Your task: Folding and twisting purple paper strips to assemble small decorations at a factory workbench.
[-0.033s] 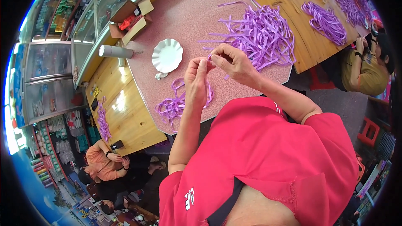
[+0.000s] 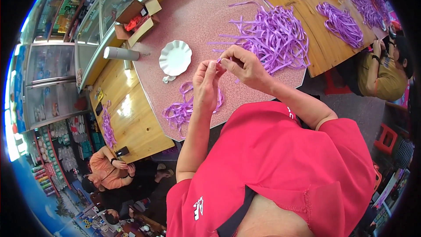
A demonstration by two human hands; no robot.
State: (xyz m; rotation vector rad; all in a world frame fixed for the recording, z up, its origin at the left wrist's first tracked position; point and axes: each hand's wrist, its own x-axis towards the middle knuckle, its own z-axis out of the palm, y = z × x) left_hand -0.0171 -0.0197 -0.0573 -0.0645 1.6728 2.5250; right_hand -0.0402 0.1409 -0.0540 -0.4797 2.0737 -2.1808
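Observation:
Over the pink speckled table [image 2: 197, 17], my left hand [image 2: 205, 81] and my right hand [image 2: 244, 66] meet fingertip to fingertip. Both are closed in a pinch on a narrow purple ribbon [image 2: 219, 60], of which only a little shows between the fingers. Just beyond my right hand lies a large tangled heap of purple ribbons [image 2: 278, 37], with several loose ends trailing left. A smaller loose bunch of purple ribbons [image 2: 179, 110] rests beside and partly behind my left wrist. Farther left stands a white scalloped plate [image 2: 175, 58].
A small whitish crumpled piece [image 2: 168, 79] lies by the plate. At the far left are a white cylinder [image 2: 120, 54] and an open cardboard box [image 2: 151, 22]. Wooden tables adjoin both sides, with ribbon bundles [image 2: 340, 24]. Co-workers sit at left [image 2: 109, 169] and right [image 2: 381, 72].
My fingertips have shifted very slightly around the ribbon. Everything else looks the same.

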